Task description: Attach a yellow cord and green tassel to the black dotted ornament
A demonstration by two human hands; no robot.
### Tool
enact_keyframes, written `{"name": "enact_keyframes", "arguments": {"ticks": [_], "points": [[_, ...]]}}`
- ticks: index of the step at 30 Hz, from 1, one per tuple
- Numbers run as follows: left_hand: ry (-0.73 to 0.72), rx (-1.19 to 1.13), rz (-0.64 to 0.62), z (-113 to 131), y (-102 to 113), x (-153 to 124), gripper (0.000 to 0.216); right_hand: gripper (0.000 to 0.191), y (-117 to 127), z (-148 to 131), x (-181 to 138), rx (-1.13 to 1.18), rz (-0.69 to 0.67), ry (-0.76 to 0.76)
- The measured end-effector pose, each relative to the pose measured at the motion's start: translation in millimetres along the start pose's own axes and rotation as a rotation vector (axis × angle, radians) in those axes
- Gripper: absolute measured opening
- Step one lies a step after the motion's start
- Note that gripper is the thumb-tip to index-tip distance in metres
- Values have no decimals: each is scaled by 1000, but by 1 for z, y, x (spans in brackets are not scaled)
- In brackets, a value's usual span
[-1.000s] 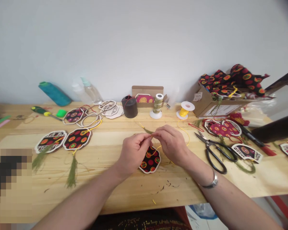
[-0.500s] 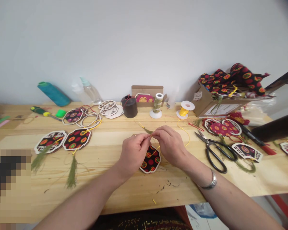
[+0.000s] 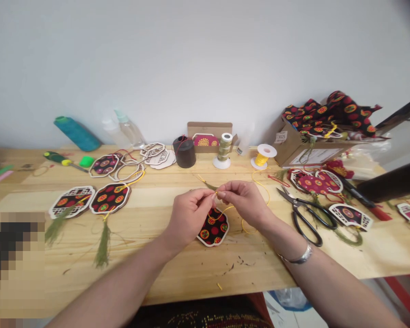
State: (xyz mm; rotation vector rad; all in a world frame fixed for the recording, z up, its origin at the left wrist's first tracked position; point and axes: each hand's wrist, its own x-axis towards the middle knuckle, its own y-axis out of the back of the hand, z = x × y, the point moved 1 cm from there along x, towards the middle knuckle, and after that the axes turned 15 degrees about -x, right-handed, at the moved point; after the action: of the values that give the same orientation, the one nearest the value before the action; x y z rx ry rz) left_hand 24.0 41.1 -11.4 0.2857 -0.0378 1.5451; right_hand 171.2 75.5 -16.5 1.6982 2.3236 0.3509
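Note:
My left hand (image 3: 190,213) and my right hand (image 3: 244,204) meet fingertip to fingertip, each pinching a thin yellow cord (image 3: 268,196). Below them on the wooden table lies a scalloped ornament (image 3: 213,233) with black floral fabric and a pale rim, its upper part covered by my left hand. A loop of the cord droops over it. Just behind my fingertips shows an olive-green tassel (image 3: 211,186) with a yellow end. The exact knot or crossing between the fingers is too small to make out.
Black-handled scissors (image 3: 302,214) lie open to the right. Behind stand a yellow cord spool (image 3: 264,157), a green thread spool (image 3: 224,150) and a black spool (image 3: 184,152). Finished-looking tasselled ornaments (image 3: 109,199) lie left. A cardboard box (image 3: 294,148) of fabric stands back right.
My right hand has turned a little and its fingers have drawn slightly apart from my left fingertips. More yellow cord shows below it. My left hand has hardly moved.

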Motion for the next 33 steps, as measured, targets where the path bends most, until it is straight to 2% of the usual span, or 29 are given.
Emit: {"name": "enact_keyframes", "arguments": {"ticks": [11,14,22,30,33], "points": [[-13,-21,25,1,1,1,17,9,-2,3,-4,-182,175,172],[-68,42,35,1,0,0,16,10,-2,3,-4,-181,155,148],[-370,346,88,-5,-3,-4,18,10,-3,2,-3,-137,125,62],[-369,407,109,-8,-3,-5,21,10,-4,4,-2,-81,106,58],[-410,430,96,-8,-4,-6,20,10,-4,4,-2,-68,95,40]]}}
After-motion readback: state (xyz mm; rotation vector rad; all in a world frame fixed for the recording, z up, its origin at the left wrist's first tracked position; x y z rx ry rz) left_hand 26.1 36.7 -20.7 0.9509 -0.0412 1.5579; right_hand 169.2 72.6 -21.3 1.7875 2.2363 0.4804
